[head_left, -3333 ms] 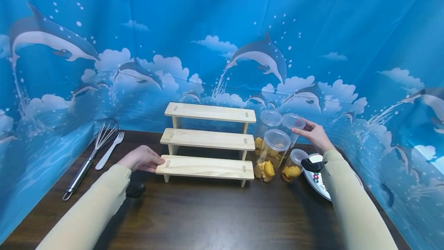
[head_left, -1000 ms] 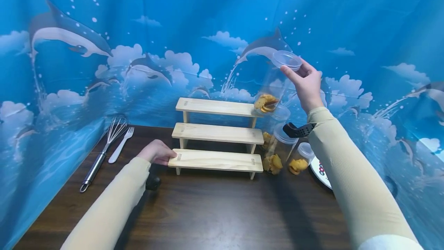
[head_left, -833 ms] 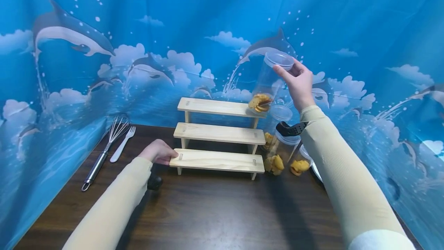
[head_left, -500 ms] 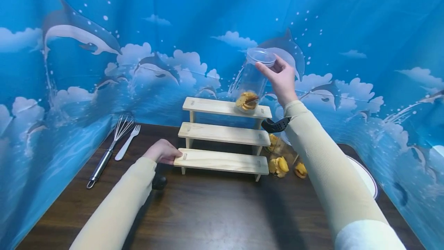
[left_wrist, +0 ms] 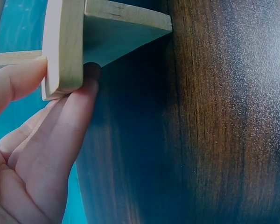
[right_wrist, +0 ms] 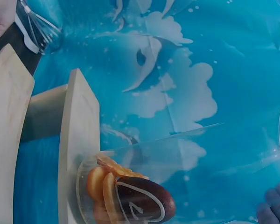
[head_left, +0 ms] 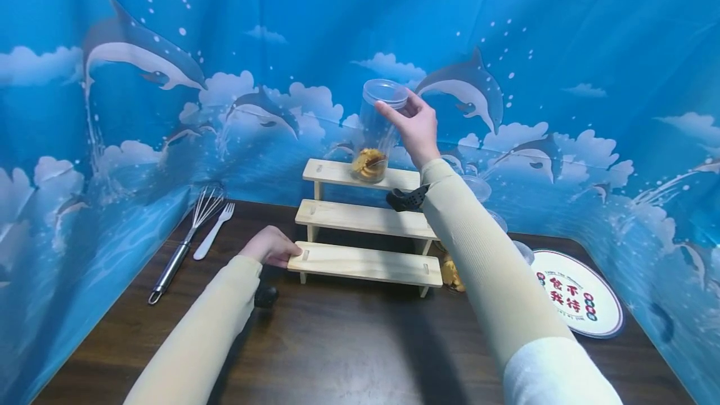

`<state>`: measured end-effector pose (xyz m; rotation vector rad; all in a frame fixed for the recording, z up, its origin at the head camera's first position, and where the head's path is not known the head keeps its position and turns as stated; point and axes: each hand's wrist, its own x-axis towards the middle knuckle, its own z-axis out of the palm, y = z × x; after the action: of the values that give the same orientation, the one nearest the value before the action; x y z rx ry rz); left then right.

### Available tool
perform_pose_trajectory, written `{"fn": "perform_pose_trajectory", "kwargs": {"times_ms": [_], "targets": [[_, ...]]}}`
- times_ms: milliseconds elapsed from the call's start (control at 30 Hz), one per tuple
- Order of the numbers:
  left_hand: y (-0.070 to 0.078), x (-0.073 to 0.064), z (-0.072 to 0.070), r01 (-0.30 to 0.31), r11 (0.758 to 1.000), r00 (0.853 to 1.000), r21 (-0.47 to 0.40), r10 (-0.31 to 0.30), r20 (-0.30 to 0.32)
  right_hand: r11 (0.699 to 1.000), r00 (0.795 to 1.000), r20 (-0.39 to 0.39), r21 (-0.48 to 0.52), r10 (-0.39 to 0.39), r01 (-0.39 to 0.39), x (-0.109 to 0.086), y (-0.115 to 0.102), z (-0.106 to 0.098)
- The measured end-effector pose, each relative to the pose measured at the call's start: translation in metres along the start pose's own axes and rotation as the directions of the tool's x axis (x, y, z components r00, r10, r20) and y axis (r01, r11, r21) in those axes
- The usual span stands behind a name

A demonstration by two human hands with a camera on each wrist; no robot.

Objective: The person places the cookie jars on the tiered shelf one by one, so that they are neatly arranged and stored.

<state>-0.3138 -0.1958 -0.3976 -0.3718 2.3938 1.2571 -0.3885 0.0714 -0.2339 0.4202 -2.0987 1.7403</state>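
Note:
My left hand (head_left: 272, 247) pinches the left end of the lowest board of a three-tier wooden stand (head_left: 365, 262), thumb on top and fingers beneath, as the left wrist view shows. My right hand (head_left: 416, 127) grips a tall clear lidded jar (head_left: 375, 124) near its lid. Yellow snack pieces (head_left: 369, 164) lie in the jar's bottom; a dark brown oval piece (right_wrist: 144, 198) shows in the right wrist view. The jar stands nearly upright with its base at the top board (right_wrist: 79, 144), left of that board's middle; whether it bears on the wood I cannot tell.
Right of the stand, my right forearm mostly hides several more jars; a lid (head_left: 477, 188) and some snacks (head_left: 452, 275) show. Farther right lies a white printed plate (head_left: 610, 308). A whisk (head_left: 182, 255) and a white fork (head_left: 212, 234) lie left. A dolphin-print curtain (head_left: 315, 30) rises behind.
My right hand has lifted the jar from the group on the right and carried it left to the top board. The left hand keeps its hold on the lowest board. The view has shifted slightly.

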Motion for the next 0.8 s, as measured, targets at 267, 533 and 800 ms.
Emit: {"fn": "perform_pose_trajectory", "kwargs": {"times_ms": [267, 533, 800], "targets": [[-0.005, 0.003, 0.001, -0.007, 1.0, 1.0, -0.021, 0.007, -0.014, 1.0, 0.999, 0.043, 0.007, 0.017, -0.017, 0.004, 0.004, 0.019], [-0.003, 0.003, -0.003, 0.002, 1.0, 1.0, -0.018, -0.001, 0.016, 0.998, 0.994, 0.095, -0.039, 0.044, -0.041, 0.011, 0.002, 0.019], [-0.004, -0.001, 0.001, -0.005, 1.0, 1.0, -0.028, 0.005, -0.006, 0.994, 0.989, 0.129, -0.1, 0.067, -0.054, 0.014, 0.0, 0.023]]}}
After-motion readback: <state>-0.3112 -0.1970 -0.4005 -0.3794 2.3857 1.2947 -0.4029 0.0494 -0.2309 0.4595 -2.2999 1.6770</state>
